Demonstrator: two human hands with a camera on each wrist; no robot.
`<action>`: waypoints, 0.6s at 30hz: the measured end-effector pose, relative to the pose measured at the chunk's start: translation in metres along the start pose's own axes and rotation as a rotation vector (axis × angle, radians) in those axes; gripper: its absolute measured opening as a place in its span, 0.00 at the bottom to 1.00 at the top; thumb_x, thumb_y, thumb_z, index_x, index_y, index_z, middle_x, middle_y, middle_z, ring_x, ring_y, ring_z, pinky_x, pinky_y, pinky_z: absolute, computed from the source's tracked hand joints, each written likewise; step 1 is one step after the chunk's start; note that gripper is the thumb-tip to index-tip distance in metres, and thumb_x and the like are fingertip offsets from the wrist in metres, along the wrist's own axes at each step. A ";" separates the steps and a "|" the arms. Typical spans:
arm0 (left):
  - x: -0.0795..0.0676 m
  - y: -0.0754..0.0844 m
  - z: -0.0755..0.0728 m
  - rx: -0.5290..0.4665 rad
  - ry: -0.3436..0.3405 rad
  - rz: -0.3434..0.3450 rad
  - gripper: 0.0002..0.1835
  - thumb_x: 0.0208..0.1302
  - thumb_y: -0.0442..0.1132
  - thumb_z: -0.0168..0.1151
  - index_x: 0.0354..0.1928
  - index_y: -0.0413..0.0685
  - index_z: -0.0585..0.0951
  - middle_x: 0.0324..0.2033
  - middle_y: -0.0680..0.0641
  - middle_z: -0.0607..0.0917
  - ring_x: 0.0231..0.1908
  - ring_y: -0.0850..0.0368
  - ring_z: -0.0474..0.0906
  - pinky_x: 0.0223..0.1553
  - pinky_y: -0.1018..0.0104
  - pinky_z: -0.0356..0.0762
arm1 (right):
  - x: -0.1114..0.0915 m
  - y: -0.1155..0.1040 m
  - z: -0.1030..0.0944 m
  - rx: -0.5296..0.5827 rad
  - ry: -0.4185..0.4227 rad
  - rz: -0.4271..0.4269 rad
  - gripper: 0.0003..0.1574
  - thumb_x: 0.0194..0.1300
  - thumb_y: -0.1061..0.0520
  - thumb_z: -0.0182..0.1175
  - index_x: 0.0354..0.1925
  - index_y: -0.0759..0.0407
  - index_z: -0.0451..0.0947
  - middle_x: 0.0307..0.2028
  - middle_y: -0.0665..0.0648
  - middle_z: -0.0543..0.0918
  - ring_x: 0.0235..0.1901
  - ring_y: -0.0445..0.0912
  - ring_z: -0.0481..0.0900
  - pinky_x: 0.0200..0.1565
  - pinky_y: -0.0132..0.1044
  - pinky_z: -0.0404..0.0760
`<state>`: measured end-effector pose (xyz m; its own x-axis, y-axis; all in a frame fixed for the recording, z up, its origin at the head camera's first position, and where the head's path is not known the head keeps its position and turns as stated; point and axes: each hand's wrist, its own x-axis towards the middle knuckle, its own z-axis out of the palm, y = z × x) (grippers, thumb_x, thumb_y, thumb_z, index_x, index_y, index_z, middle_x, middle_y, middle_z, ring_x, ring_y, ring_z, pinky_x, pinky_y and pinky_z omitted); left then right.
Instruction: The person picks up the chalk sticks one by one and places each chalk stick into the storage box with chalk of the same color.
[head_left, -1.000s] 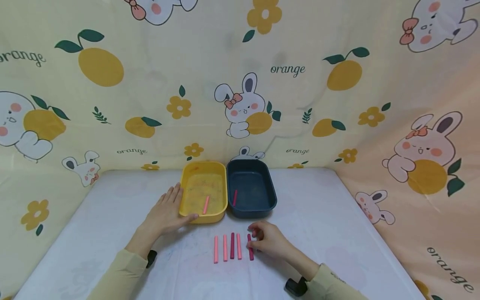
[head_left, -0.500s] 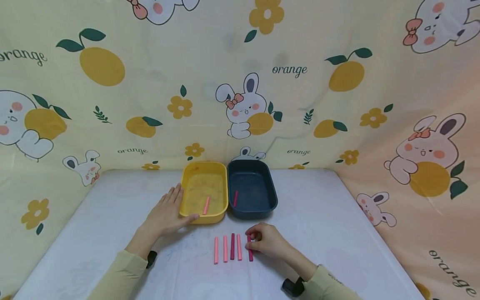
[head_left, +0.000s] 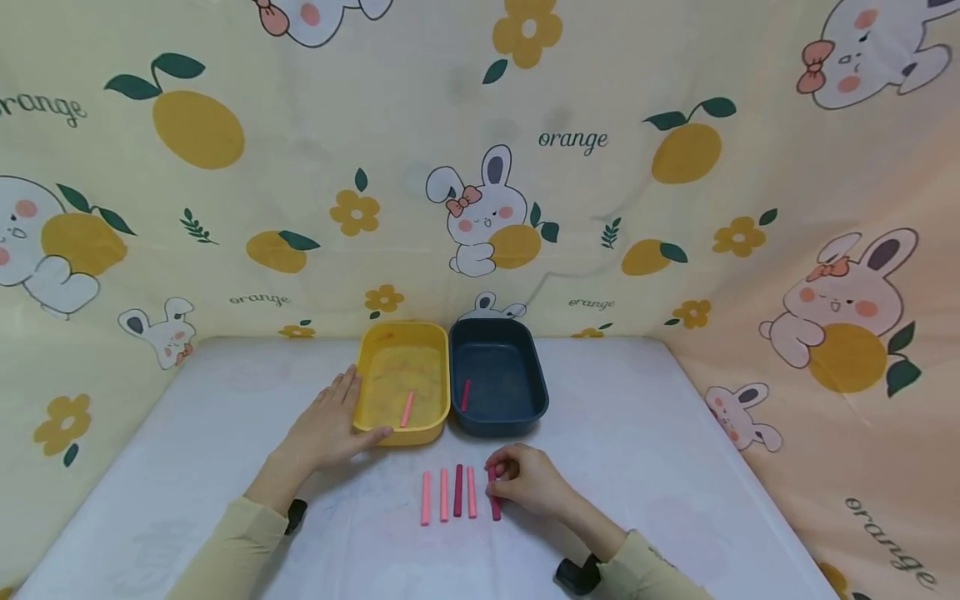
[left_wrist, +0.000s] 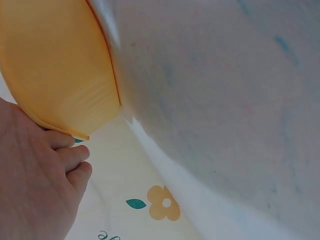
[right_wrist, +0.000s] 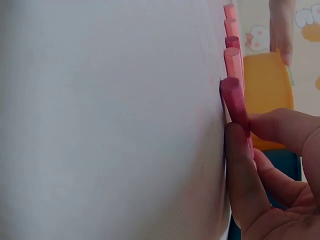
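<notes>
My right hand point(head_left: 528, 483) pinches a dark pink stick point(head_left: 496, 510) between thumb and fingers. Its six-sided end point(right_wrist: 231, 84) shows in the right wrist view, where the stick lies on or just above the table; I cannot tell which. To its left lies a row of sticks: a light pink one point(head_left: 472, 493), a dark pink one point(head_left: 458, 492) and two further light pink ones point(head_left: 444, 497). My left hand point(head_left: 326, 425) rests against the yellow box point(head_left: 408, 437), fingers straight along its left side, thumb across its front rim.
Right beside the yellow box stands a dark blue box point(head_left: 506, 375). A light pink stick point(head_left: 407, 408) lies in the yellow one, a dark pink stick point(head_left: 466, 395) in the blue. Behind the white-covered table point(head_left: 615, 417) hangs a printed cloth point(head_left: 405, 100).
My right hand has moved slightly left, and its thumb and fingers have come together on the rightmost dark pink stick. The left hand stays at the yellow box.
</notes>
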<state>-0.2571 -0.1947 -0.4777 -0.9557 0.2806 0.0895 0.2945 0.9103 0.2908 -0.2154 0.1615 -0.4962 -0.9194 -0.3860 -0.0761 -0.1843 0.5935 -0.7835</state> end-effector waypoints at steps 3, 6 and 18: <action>0.000 -0.001 -0.002 0.005 0.003 -0.001 0.64 0.66 0.78 0.51 0.78 0.24 0.51 0.80 0.29 0.49 0.78 0.29 0.50 0.77 0.38 0.53 | 0.000 0.001 0.001 0.033 0.017 -0.007 0.16 0.60 0.62 0.75 0.46 0.62 0.84 0.34 0.52 0.81 0.33 0.44 0.78 0.34 0.28 0.81; 0.000 -0.001 -0.003 0.002 -0.001 -0.002 0.64 0.66 0.78 0.51 0.78 0.24 0.51 0.80 0.29 0.49 0.78 0.29 0.50 0.77 0.38 0.53 | -0.001 0.001 0.002 0.062 0.028 -0.004 0.17 0.60 0.63 0.74 0.47 0.63 0.83 0.36 0.52 0.82 0.34 0.45 0.79 0.34 0.28 0.82; -0.002 0.000 -0.002 -0.001 -0.004 0.008 0.63 0.66 0.77 0.52 0.78 0.24 0.51 0.81 0.30 0.48 0.79 0.31 0.49 0.77 0.38 0.52 | -0.009 -0.001 -0.001 0.213 0.037 0.049 0.20 0.60 0.66 0.72 0.51 0.66 0.81 0.40 0.56 0.84 0.34 0.46 0.81 0.34 0.32 0.86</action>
<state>-0.2552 -0.1955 -0.4759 -0.9534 0.2886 0.0883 0.3018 0.9077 0.2916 -0.2067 0.1648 -0.4939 -0.9384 -0.3317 -0.0972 -0.0656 0.4470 -0.8921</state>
